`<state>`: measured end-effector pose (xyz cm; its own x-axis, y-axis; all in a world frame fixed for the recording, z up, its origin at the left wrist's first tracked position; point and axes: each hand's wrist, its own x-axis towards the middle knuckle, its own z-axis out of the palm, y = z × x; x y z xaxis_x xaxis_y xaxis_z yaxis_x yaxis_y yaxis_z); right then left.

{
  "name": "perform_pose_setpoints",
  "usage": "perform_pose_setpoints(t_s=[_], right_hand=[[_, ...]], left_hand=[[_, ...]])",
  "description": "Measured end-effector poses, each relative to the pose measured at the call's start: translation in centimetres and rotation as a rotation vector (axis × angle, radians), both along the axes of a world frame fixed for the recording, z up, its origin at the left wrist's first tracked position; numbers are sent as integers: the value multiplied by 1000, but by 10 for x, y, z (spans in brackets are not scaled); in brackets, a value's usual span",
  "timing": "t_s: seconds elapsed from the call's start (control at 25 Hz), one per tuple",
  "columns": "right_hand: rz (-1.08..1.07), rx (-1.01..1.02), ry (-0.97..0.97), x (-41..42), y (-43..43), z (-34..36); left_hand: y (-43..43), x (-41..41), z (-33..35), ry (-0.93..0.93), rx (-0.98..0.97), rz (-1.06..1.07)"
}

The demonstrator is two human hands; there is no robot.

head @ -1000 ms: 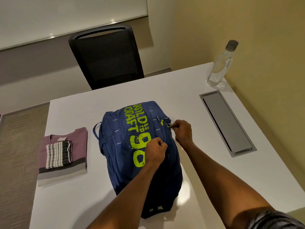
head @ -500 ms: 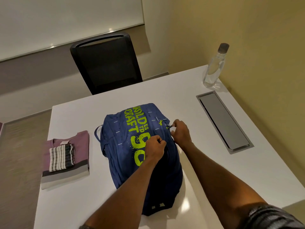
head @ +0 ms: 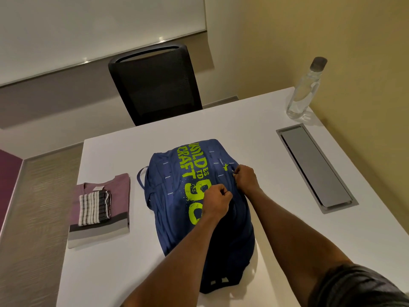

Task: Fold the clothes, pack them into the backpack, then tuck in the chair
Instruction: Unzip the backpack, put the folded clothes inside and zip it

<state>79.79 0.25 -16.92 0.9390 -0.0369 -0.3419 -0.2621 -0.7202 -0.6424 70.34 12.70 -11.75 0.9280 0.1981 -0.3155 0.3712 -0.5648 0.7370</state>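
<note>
A blue backpack [head: 177, 196] with lime-green lettering lies flat in the middle of the white table [head: 265, 151]. My left hand [head: 215, 201] is closed on a pinch of the backpack's front fabric. My right hand [head: 245, 178] is closed on a zipper pull at the backpack's right side, just past my left hand. To the left lies a folded purple shirt [head: 119, 185] with a grey and white hem, and a folded striped cloth [head: 94, 207] rests on top of it. A black mesh chair [head: 155, 85] stands behind the table's far edge.
A clear plastic water bottle [head: 304, 91] stands at the far right corner near the yellow wall. A grey cable-tray lid [head: 314, 167] is set into the table on the right. The floor drops away past the table's left edge.
Both hands stay on the backpack's right side. My right hand has slid slightly nearer along the zipper, closer to my left hand. The camera view shifted a little.
</note>
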Motion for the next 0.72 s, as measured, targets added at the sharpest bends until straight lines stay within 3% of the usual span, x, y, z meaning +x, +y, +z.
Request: perform_pose_setpoints(t_s=[0.2, 0.44, 0.6, 0.72], right_hand=[[164, -190, 118, -4, -10, 0], [229, -296, -51, -13, -15, 14], [476, -589, -257, -33, -19, 39], [589, -821, -239, -58, -24, 53]], left_hand=[[-3, 0, -5, 6, 24, -10], [-3, 2, -8, -2, 42, -21], [-3, 0, -8, 20, 35, -29], [-3, -6, -11, 33, 27, -31]])
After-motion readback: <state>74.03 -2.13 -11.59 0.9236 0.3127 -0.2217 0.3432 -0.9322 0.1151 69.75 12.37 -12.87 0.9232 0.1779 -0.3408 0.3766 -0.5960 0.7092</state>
